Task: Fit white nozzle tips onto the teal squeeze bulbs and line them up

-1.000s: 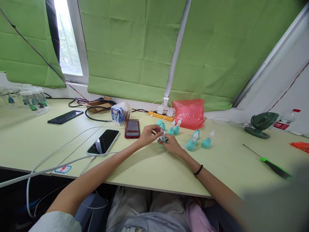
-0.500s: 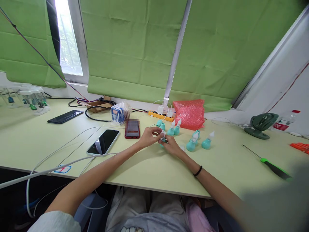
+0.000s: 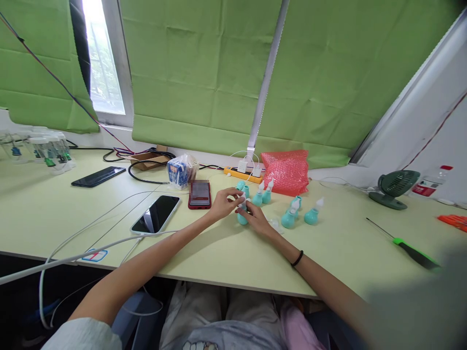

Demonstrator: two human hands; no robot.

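A teal nasal aspirator (image 3: 242,219) with a clear tip is upright between my hands. My left hand (image 3: 225,204) pinches its tip from the left, thumb and forefinger together. My right hand (image 3: 257,219) closes on its neck from the right, and the fingers partly cover it. Just behind are two open-topped teal bulbs (image 3: 245,190) and two aspirators with tips (image 3: 257,196). Right of my hands are another tipped aspirator (image 3: 288,218), a bulb without a tip (image 3: 298,201) behind it, and a leaning aspirator (image 3: 312,216). Small clear pieces (image 3: 276,225) lie beside my right wrist.
Left of my hands are a red-cased phone (image 3: 199,195), a white-edged phone (image 3: 155,214) and loose white cables. A red bubble-wrap pouch (image 3: 285,172) and an orange power strip (image 3: 233,173) sit at the back. Rightward are a screwdriver (image 3: 412,250) and a green fan (image 3: 397,187).
My fingers have shifted slightly left and upward around the aspirator, and more of its teal bulb shows below them. The clear pieces beside my right wrist show more. Other things stay put.
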